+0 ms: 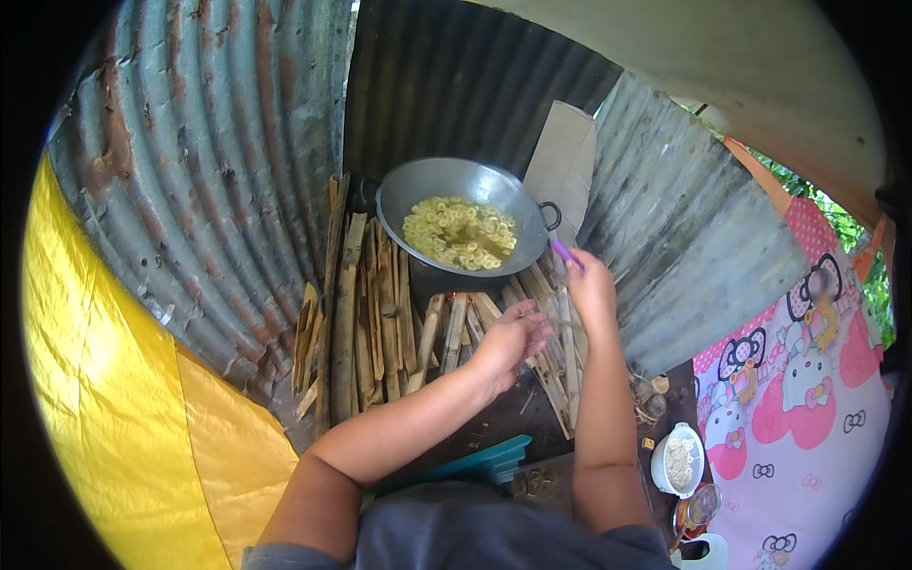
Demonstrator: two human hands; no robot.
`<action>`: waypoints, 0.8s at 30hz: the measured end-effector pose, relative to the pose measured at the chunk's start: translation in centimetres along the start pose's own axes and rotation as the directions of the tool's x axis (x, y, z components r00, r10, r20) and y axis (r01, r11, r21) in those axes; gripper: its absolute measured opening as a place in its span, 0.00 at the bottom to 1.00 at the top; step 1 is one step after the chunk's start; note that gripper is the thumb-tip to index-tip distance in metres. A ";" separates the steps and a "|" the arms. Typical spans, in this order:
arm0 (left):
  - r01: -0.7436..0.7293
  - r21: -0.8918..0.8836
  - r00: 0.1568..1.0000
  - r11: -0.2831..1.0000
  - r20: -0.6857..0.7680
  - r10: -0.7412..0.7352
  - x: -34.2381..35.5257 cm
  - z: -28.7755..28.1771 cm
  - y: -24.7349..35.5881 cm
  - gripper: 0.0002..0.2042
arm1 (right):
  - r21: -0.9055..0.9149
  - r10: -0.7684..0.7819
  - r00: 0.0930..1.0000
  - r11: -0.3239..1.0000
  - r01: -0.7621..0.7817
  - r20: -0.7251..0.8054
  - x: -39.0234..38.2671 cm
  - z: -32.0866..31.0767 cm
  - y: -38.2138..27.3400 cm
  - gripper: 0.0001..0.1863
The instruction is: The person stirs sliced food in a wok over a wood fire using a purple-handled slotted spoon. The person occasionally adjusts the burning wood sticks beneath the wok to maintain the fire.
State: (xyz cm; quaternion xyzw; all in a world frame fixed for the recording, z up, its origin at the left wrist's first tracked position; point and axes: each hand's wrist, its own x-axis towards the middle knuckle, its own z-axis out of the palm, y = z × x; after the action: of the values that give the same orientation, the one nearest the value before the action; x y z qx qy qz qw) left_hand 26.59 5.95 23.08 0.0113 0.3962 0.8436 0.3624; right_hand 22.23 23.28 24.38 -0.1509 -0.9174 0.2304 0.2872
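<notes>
A wide metal wok (394, 190) holds yellowish oil with many pale round slices (456, 233), which look like banana, floating in it. Beside its lower right rim, my right hand (593, 287) is closed around a purple handle (567, 255); whatever it belongs to cannot be made out. My left hand (516, 340) is in front of the wok, over the firewood, with its fingers loosely bent and apart and nothing visible in it. Below the wok, split firewood sticks (456, 328) reach in under it, their tips glowing red.
More firewood (370, 313) is stacked left of the wok. Corrugated metal sheets (218, 180) surround the fire, with a cardboard piece (560, 157) behind. At right are a white bowl (680, 461) of pale contents and a pink patterned cloth (788, 418). Yellow cloth (114, 380) hangs left.
</notes>
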 end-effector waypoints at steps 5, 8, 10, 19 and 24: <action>-0.006 0.001 1.000 1.000 -0.019 0.006 0.0 -0.2 0.1 0.25 | -0.072 -0.018 0.992 0.997 0.028 0.128 0.4 4.2 1.5 0.14; -0.039 0.009 0.998 0.999 -0.040 0.040 0.7 -0.7 1.2 0.25 | 0.091 -0.078 0.986 0.994 0.064 0.151 1.0 4.3 0.8 0.14; -0.045 0.013 0.996 0.999 -0.075 0.046 1.0 -1.2 1.8 0.25 | 0.196 -0.048 0.975 0.981 0.005 0.215 2.0 3.5 0.3 0.14; -0.092 0.047 0.989 0.995 -0.112 0.097 3.5 -1.4 1.7 0.24 | -0.044 -0.114 0.993 0.992 0.115 0.036 5.1 8.5 0.1 0.13; -0.066 0.036 0.989 0.997 -0.128 0.070 3.8 -2.0 1.1 0.24 | 0.016 -0.321 0.927 0.946 0.325 0.191 1.2 6.0 -2.7 0.13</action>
State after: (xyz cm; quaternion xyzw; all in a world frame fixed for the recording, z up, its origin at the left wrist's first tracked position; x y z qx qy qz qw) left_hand 22.57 6.52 21.42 -0.0240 0.4317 0.8480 0.3066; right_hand 17.30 19.42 21.89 0.0226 -0.9548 0.1861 0.2305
